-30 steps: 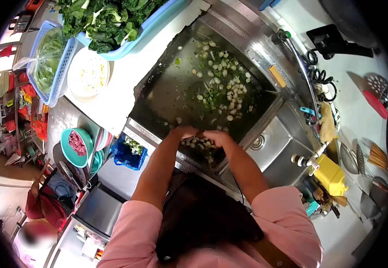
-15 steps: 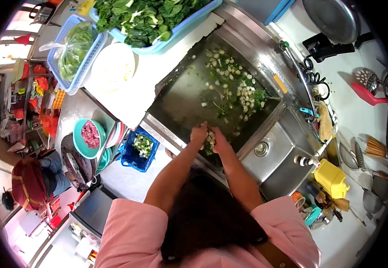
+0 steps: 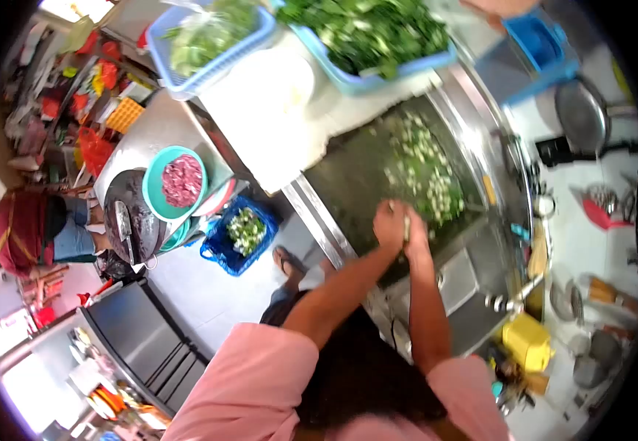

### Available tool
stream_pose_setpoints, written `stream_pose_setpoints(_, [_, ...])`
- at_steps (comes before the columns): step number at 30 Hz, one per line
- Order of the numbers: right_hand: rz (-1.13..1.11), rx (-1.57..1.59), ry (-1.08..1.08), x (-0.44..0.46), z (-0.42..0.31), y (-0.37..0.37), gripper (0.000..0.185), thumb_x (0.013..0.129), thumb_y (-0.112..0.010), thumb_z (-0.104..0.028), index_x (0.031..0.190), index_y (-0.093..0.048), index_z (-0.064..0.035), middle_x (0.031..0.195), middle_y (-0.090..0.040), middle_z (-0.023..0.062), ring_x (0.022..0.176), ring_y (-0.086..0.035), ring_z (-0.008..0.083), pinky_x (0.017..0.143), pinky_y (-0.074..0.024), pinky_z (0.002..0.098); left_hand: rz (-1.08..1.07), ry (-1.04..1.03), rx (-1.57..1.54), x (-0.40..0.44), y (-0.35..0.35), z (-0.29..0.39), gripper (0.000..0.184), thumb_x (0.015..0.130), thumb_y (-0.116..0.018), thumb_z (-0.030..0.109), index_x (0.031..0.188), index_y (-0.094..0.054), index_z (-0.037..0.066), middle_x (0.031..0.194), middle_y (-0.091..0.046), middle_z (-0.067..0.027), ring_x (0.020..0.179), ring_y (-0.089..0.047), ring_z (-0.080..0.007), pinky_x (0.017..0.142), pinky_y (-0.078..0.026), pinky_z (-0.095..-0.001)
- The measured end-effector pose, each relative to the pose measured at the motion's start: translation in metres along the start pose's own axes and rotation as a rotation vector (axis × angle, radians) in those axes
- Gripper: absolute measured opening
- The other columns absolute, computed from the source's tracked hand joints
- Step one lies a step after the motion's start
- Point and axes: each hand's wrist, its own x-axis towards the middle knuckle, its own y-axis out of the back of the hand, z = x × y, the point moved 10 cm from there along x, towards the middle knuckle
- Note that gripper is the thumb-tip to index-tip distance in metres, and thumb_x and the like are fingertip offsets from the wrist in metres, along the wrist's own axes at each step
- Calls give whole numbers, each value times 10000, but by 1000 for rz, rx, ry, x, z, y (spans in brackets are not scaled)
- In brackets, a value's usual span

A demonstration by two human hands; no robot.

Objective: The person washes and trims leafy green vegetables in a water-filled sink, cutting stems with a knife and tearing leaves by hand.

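My left hand point(image 3: 390, 225) and my right hand point(image 3: 417, 234) are pressed together over the near part of a large sink basin point(image 3: 333, 192) of murky water. Pale bits of chopped greens show between my palms; my fingers are curled and partly blurred. Beyond my hands, many cut white stems and green leaves of chopped greens point(image 3: 425, 173) float along the basin's right side. To the left on the floor stands a blue basket point(image 3: 220, 250) with more chopped greens in it.
A blue tub point(image 3: 348, 79) heaped with leafy greens stands on the white counter point(image 3: 260, 158), beside a blue basket with bagged greens point(image 3: 223, 33). A teal bowl of raw meat point(image 3: 183, 181) sits left. A smaller steel sink point(image 3: 455, 283) adjoins; a person point(image 3: 29, 228) is far left.
My view has turned and shifted left, so the scene sits further right. My hands, cupped around chopped greens before, are now pressed closer together, and less of the greens shows between them.
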Motion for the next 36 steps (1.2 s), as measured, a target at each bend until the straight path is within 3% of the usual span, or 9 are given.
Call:
stream_pose_setpoints(1, [-66,-15,101,-7,-21,-14,516,905,-607,-416,1262,-611,-42,1384,-513,140,1291,-440,290,1042,-355,470,-2,-203,-178,-10,12,32,261,896,-574,289,978,-668,60,933,-680,-195,881,-652,-354,810,-501,-403])
stream_pose_setpoints(5, [-38,3,128,-73,-49,-48,469,870,-665,-347,1211,-626,-27,1319,-551,128,1231,-488,257,965,-431,432,-59,-123,-304,-16,43,45,276,917,-563,272,1054,-648,48,955,-681,-140,844,-625,-274,790,-484,-364])
stream_pose_setpoints(7, [71,-74,224,-139,-88,-102,393,846,-702,-278,1137,-661,-17,1112,-650,74,1023,-594,194,870,-476,351,-30,-85,-396,-16,81,68,236,921,-562,250,1042,-646,66,900,-672,-114,795,-611,-232,741,-480,-355])
stream_pose_setpoints(13, [-170,-321,250,-196,-31,-253,360,835,-722,-244,1108,-674,-15,1001,-695,109,792,-685,173,634,-582,276,149,-66,-733,8,243,47,188,952,-543,179,985,-641,21,876,-633,-55,795,-582,-135,674,-491,-274])
stream_pose_setpoints(20, [-592,-708,-4,-149,223,-440,392,807,-752,-325,1096,-699,-67,954,-696,47,783,-643,140,668,-512,291,620,-26,-754,106,450,-150,318,974,-479,327,989,-636,51,933,-612,-56,853,-573,-172,786,-484,-322])
stream_pose_setpoints(23, [-754,-761,-125,-99,334,-487,558,845,-715,-413,1277,-604,-77,1222,-627,87,1096,-579,176,908,-452,357,484,208,-936,171,479,-266,580,967,-476,532,1342,-527,92,1282,-582,-92,1135,-557,-239,975,-435,-386])
stream_pose_setpoints(27, [-547,-830,-259,-46,381,-477,763,887,-662,-452,1520,-316,-205,1581,-261,81,1425,-272,287,1077,-296,554,282,435,-1142,183,515,-328,728,968,-437,601,1429,-419,38,1435,-468,-115,1282,-482,-293,1036,-431,-425])
stream_pose_setpoints(32, [-529,-290,-399,-66,372,-445,406,941,-593,-271,1277,-558,-46,1293,-595,130,1244,-529,295,1038,-438,410,363,380,-1095,156,534,-342,726,994,-402,548,1466,-352,-1,1554,-316,-142,1433,-301,-287,1168,-246,-399])
stream_pose_setpoints(36, [-673,-72,-388,-135,288,-422,350,944,-582,-191,1247,-563,-17,1231,-621,136,1169,-592,250,1023,-465,412,392,302,-1037,134,521,-319,531,1009,-434,458,1263,-556,8,1267,-601,-139,1171,-562,-271,1024,-431,-376])
